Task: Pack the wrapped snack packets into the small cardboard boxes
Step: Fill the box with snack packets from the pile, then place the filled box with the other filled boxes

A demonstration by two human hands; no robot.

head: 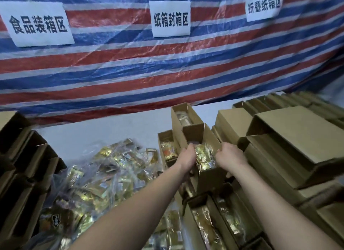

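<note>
A small open cardboard box (pixel 208 136) sits on top of other boxes at centre right, with a gold wrapped snack packet (pixel 203 156) in its near end. My left hand (pixel 189 157) grips the box's left wall beside the packet. My right hand (pixel 229 155) grips the right wall. Both sets of fingers curl over the rim, and their tips are hidden inside. A heap of gold and clear wrapped packets (pixel 104 175) lies on the table to the left.
Filled open boxes (pixel 219 221) lie below my arms, and another (pixel 167 147) sits left of the held box. Empty boxes are stacked at the left (pixel 24 156) and right (pixel 297 143). A striped tarp with paper signs (pixel 130 63) hangs behind the white table (pixel 104 128).
</note>
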